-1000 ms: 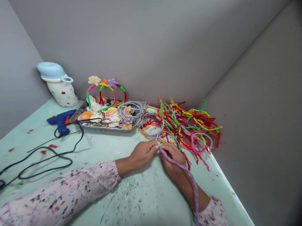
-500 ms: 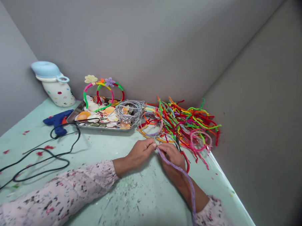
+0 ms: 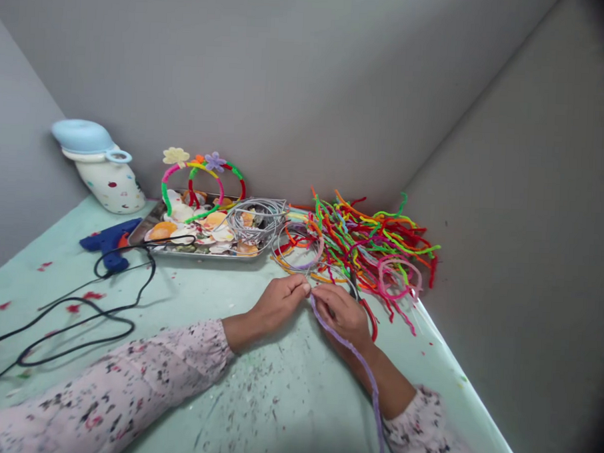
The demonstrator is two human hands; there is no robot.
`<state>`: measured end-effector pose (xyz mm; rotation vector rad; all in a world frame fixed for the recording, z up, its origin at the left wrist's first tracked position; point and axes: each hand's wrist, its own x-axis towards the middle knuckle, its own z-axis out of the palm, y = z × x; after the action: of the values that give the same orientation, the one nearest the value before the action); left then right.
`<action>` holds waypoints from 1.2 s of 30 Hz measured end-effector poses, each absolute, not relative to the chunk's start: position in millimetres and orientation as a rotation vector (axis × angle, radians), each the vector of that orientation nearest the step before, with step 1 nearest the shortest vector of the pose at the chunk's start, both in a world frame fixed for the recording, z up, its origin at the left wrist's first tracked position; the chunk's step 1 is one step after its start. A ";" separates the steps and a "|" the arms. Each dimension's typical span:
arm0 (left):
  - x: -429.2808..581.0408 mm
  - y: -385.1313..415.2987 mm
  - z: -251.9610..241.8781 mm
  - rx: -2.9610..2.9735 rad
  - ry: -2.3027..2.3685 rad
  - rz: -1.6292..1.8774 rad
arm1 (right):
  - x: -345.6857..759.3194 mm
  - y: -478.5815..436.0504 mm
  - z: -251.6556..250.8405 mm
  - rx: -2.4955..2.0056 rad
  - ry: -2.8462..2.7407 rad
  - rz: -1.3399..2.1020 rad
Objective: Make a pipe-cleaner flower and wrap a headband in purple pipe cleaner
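My left hand [image 3: 282,303] and my right hand [image 3: 344,315] meet fingertip to fingertip above the middle of the table. A purple pipe cleaner [image 3: 363,366] runs from my right fingertips across the right wrist and down past the frame's bottom edge. Beyond the fingers lies a wire hoop [image 3: 277,252], part grey and part covered in coloured pipe cleaner, and its near end reaches my left hand's pinch. Where wire and pipe cleaner meet is hidden by the fingers.
A metal tray [image 3: 208,256] holds shells, a wire coil [image 3: 255,218] and decorated hoops [image 3: 193,165]. Colourful pipe cleaners [image 3: 371,236] lie right, by red-handled scissors [image 3: 372,320] and a pink ring [image 3: 399,259]. Left are a bottle [image 3: 111,185], a blue glue gun [image 3: 108,239] and its black cord [image 3: 85,320].
The whole view has shifted slightly, with objects a little further left. Both hands keep their pinch, and the hanging purple pipe cleaner has swung slightly left.
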<state>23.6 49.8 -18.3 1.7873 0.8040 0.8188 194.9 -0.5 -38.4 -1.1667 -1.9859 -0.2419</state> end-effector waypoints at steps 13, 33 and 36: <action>24.8 51.3 -20.0 1.818 0.845 0.821 | 190.1 -3.0 -30.3 -1.138 -1.976 -0.255; 24.8 52.2 -20.7 1.764 0.801 0.843 | 191.5 -6.3 -27.8 -1.251 -1.907 -0.157; 25.7 52.7 -21.0 1.738 0.810 0.875 | 192.7 -6.2 -26.5 -1.320 -1.883 -0.161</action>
<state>25.7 52.7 -21.0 1.7384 0.8100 0.8753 192.7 -6.2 -26.5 -1.3198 -1.8835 -0.1614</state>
